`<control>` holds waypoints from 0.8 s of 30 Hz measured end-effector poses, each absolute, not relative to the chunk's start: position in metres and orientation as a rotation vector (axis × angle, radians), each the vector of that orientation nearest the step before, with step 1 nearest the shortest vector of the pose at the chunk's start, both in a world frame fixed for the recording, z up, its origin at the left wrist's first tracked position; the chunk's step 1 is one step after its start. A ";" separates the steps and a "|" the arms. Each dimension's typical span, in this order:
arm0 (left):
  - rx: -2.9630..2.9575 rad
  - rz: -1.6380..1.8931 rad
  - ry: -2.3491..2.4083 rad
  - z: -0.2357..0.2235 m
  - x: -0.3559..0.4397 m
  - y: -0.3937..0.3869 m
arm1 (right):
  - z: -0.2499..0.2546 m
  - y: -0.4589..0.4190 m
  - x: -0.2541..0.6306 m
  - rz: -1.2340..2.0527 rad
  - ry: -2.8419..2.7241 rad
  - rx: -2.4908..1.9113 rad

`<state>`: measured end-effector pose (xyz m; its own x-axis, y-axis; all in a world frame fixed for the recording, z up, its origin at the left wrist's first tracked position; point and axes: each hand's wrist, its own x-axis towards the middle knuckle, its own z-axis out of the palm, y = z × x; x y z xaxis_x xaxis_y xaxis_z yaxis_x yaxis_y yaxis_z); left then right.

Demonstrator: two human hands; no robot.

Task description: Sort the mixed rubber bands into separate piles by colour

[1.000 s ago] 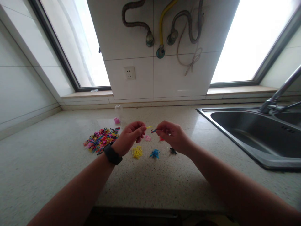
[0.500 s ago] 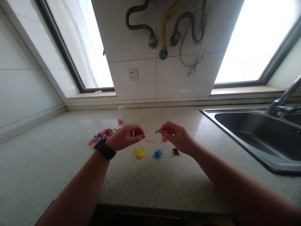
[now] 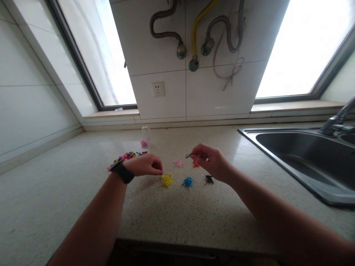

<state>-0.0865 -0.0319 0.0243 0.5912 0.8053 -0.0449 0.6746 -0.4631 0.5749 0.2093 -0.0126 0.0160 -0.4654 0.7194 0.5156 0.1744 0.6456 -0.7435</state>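
My left hand (image 3: 148, 165) is pinched at the left edge of a pile of yellow rubber bands (image 3: 167, 180); whatever its fingertips hold is too small to make out. In the air, thumb and forefinger of my right hand (image 3: 208, 157) pinch a few small rubber bands (image 3: 188, 156), bluish and reddish. Below and around it lie little piles of pink bands (image 3: 179, 163), red bands (image 3: 195, 164), blue bands (image 3: 188, 181) and black bands (image 3: 209, 179). A larger mixed heap of coloured bands (image 3: 130, 155) is partly hidden behind my left hand.
A clear plastic jar (image 3: 145, 133) with a pink piece (image 3: 143, 143) beside it stands toward the wall. The steel sink (image 3: 294, 162) is set into the speckled counter (image 3: 177, 214) on the right. Hoses and a socket (image 3: 158, 89) are on the tiled wall.
My left hand has moved down and slightly left, from near the pink bands to the edge of the yellow pile. My right hand stays nearly in place, still pinching its bands.
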 end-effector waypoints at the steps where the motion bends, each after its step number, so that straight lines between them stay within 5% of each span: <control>1: 2.264 0.299 1.175 0.022 -0.088 -0.031 | 0.015 -0.012 0.209 0.792 -1.985 -0.697; 10: 2.267 0.158 1.276 0.027 -0.085 -0.031 | 0.018 -0.015 0.209 0.821 -2.008 -0.701; 24: 2.471 0.583 1.226 0.037 -0.048 -0.046 | 0.016 -0.015 0.207 0.839 -2.020 -0.694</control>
